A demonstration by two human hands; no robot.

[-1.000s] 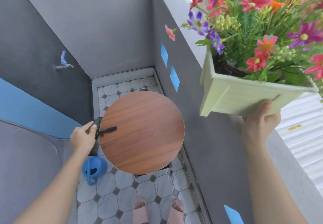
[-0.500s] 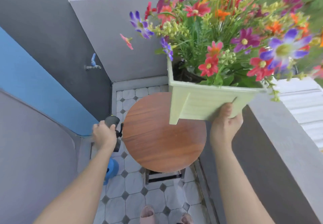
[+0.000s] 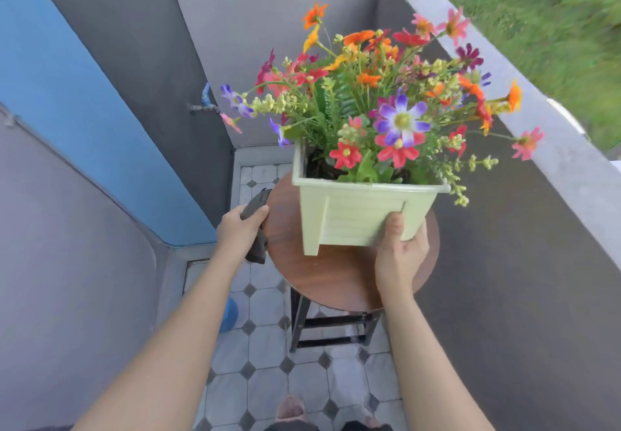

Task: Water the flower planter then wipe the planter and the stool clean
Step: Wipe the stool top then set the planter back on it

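Pale green plastic, the planter (image 3: 363,215) hangs just above the round wooden stool (image 3: 336,279), gripped from beneath at its near corner by the right hand (image 3: 400,256). At the stool's left edge, the left hand (image 3: 240,229) is closed around a dark cloth (image 3: 257,229). A blue watering can (image 3: 230,314) sits on the tiles below the stool's left side. Wiping seems underway; whether watering is finished cannot be told, and the planter is not yet set down.
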